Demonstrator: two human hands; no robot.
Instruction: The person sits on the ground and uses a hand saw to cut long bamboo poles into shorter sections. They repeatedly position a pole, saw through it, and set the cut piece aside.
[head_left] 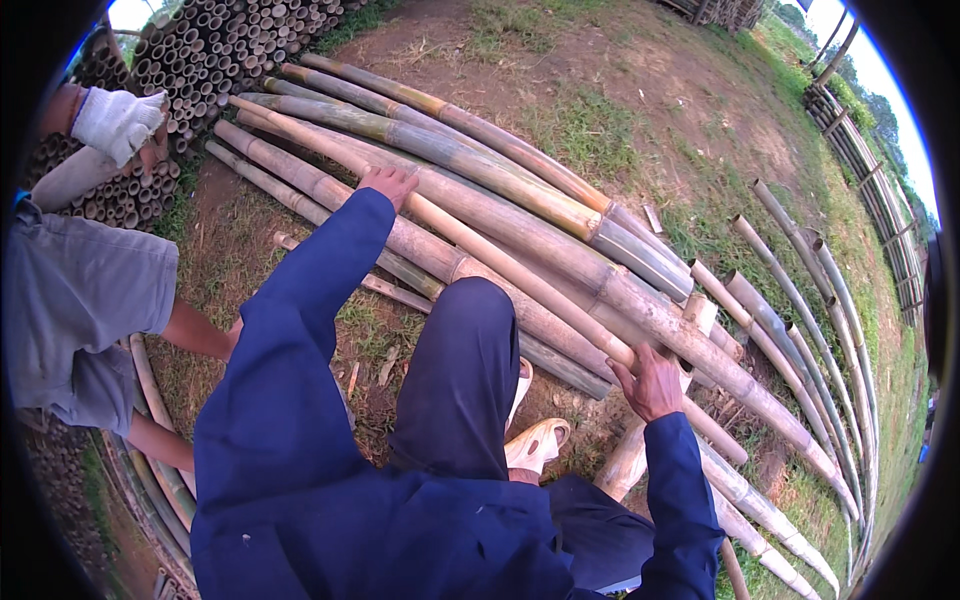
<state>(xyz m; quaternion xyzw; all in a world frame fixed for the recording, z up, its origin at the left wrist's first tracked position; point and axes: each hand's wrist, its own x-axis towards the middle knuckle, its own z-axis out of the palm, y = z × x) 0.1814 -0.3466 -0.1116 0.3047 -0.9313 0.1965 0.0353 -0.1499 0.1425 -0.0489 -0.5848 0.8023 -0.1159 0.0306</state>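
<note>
In the head view, the slim pole (505, 268) slants across thicker bamboo (650, 315), its far end toward the upper left. The left hand (388, 186) rests over it; the right hand (652, 385) meets its near end, thumb spread from fingers — whether either grip is closed cannot be told. Open ground (590, 130) borders the bamboo's far edge — a co-worker (95, 300) crowds the left.

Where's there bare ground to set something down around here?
The widest patch is dirt and grass beyond the long bamboo poles, between the bamboo stack and the separate poles at right. A smaller grassy gap lies between the left sleeve and raised knee. Around the left hand and right hand, poles crowd together.
</note>
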